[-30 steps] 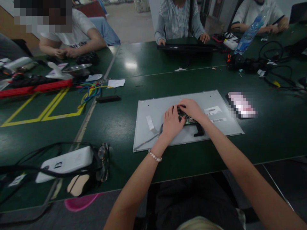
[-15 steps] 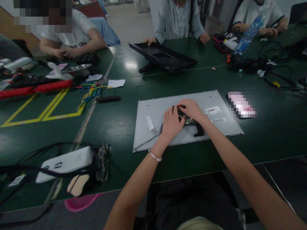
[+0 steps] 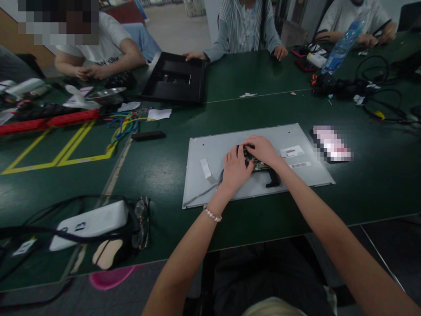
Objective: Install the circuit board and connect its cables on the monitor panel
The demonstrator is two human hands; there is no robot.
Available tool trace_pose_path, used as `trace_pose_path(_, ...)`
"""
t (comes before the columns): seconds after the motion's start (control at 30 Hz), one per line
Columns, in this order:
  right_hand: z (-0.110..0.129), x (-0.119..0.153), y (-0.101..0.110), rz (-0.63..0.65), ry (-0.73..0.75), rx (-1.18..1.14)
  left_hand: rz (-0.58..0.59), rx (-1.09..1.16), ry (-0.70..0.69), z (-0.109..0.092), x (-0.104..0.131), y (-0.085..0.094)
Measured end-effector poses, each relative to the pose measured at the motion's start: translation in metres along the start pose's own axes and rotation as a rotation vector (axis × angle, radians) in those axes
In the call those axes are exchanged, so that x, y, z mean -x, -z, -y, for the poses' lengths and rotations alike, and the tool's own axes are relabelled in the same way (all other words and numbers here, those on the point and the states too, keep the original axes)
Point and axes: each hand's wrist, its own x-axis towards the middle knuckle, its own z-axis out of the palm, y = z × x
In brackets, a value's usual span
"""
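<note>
Head cam: L hand (image 3: 236, 169) & R hand (image 3: 262, 150) curled over circuit board (image 3: 259, 165), mid grey panel (image 3: 213, 151), on dark green tabletop (image 3: 164, 175); grip unclear. Ppl seated opp., one touching blk casing (image 3: 177, 79); floor (image 3: 179, 30) behind.

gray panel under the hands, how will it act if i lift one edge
The panel looks thin but flat, so probably stiff rather than floppy. The circuit board on top might slide as it tilts; whether it is fastened is hidden. The thin cable would likely flex.
</note>
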Motion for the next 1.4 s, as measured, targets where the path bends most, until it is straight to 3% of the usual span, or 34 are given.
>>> trace_pose_path(1.4,-0.0041,0.0021,-0.0020,-0.084,0.026,-0.104,-0.014,0.001,-0.009,-0.0022,-0.0011,0.0009)
